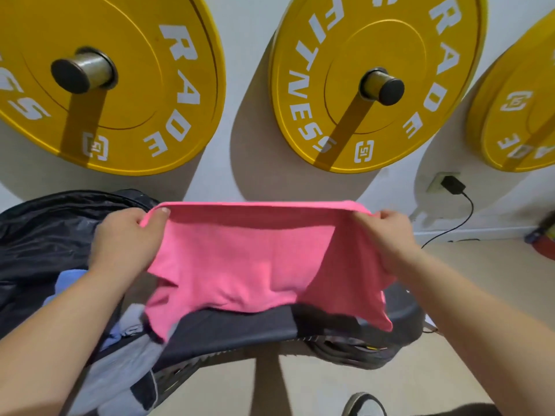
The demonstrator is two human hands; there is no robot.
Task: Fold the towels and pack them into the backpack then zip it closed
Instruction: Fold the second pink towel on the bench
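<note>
A pink towel (249, 259) hangs stretched between both hands above a dark bench (240, 328). My left hand (126, 238) pinches its upper left corner and my right hand (387, 238) pinches the upper right corner. The towel's lower edge drapes onto the bench. A black backpack (45, 235) lies at the left behind my left arm. A blue towel (69, 283) shows beside my left forearm, and a grey towel (126, 364) lies under that arm at the bench's left end.
Three yellow weight plates (375, 85) hang on pegs on the white wall ahead. A black charger (452, 184) is plugged into a wall socket at the right, its cable running down to the floor. A shoe (363, 405) is at the bottom.
</note>
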